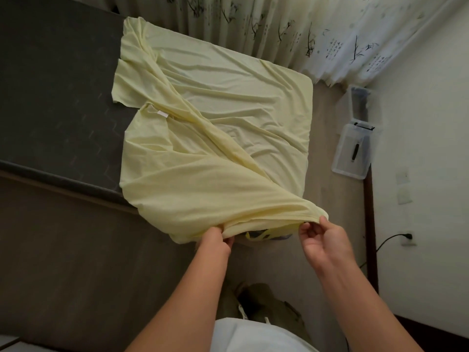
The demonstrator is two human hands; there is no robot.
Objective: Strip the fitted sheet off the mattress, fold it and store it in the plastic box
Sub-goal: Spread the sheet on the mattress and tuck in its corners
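Now both hands, left hand (220,239) and right hand (320,239), pinching the yellow fitted sheet (210,138) at the mattress (58,97) corner.

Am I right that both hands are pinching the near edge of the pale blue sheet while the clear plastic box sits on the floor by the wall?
Not quite: the head view shows the sheet is pale yellow, not blue. Both the left hand and right hand do pinch its near edge, and the plastic box sits by the wall.

white curtain printed with dark bamboo sprigs (291,29) | black cable plugged into white wall socket (408,237), seen well below the curtain
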